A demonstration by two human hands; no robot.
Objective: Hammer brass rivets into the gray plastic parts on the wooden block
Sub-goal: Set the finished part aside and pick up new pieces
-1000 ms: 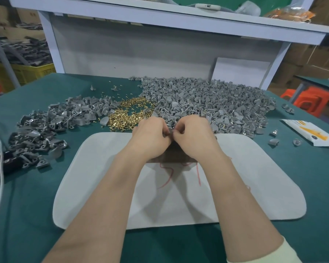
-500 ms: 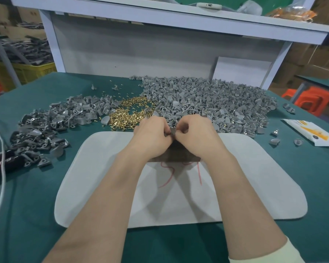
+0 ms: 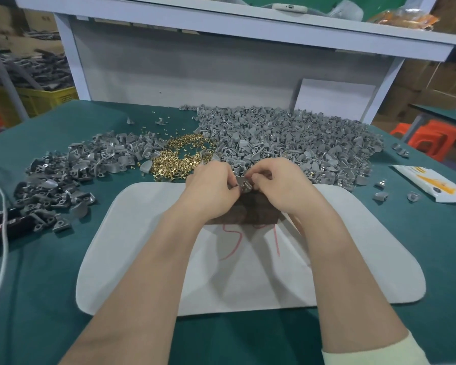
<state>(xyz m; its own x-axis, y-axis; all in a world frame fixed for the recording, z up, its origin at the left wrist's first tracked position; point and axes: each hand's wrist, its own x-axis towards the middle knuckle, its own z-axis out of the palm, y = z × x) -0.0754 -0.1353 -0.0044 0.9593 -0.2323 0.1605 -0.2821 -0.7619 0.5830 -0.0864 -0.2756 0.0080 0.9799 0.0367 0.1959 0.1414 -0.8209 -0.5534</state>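
Note:
My left hand (image 3: 211,185) and my right hand (image 3: 279,184) meet over the dark wooden block (image 3: 250,210), which lies on a white mat (image 3: 353,259). Between their fingertips both hands pinch one small gray plastic part (image 3: 244,185). My wrists cover most of the block. A heap of brass rivets (image 3: 181,158) lies just behind my left hand. A large pile of gray plastic parts (image 3: 287,143) spreads behind my right hand. I cannot tell whether a rivet sits in the held part.
A second pile of gray parts (image 3: 63,177) lies at the left, with a black and red tool handle (image 3: 0,219) and a white cord (image 3: 0,233) near it. A white packet (image 3: 432,185) lies at the right. A white shelf frame (image 3: 221,30) stands behind.
Both hands stay together over the block; the fingers have shifted slightly and the gray part between them shows more clearly now.

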